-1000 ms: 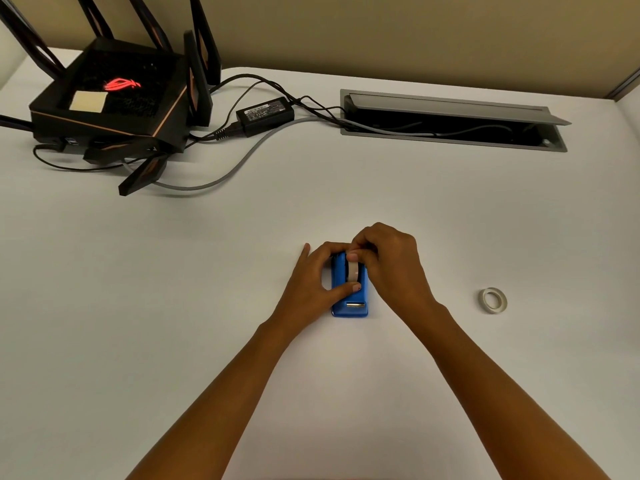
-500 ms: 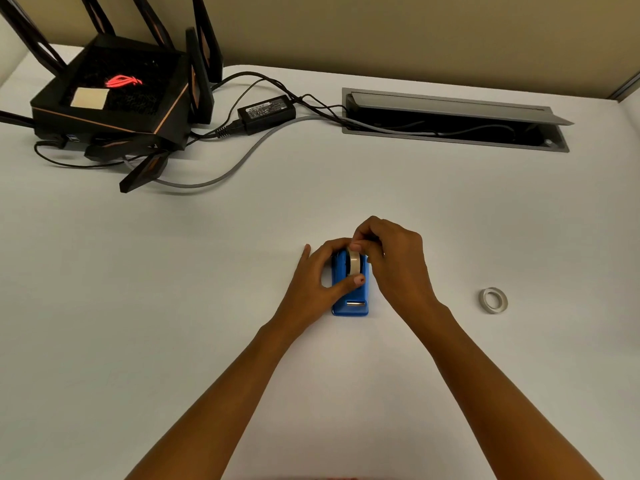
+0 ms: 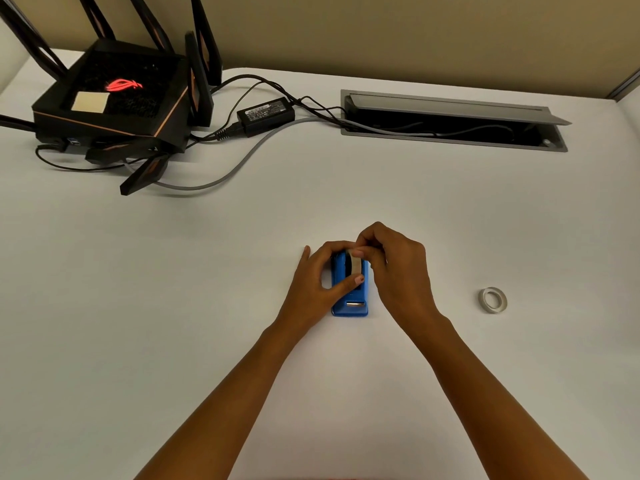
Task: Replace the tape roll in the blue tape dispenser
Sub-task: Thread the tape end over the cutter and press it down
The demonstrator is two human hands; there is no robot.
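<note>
Both forearms are cut off by the bottom edge of the frame. Centre of frame: blue dispenser (image 3: 349, 304) flat on the white table (image 3: 207, 306), cutter end nearest. Its far end is hidden by the hands. The left hand (image 3: 317, 284) grips the dispenser, thumb laid across its top, fingers curled over the far end. The right hand (image 3: 398, 271) pinches the top of the tape roll (image 3: 354, 266), which stands on edge in the dispenser; cannot tell whether it is fully seated. At right, well apart, a second roll (image 3: 492, 300) lies flat. Far side: open cable hatch (image 3: 450, 121) at upper right, power adapter (image 3: 266, 112) and cables at top centre, black router (image 3: 114, 105) at upper left, its antennas cropped.
</note>
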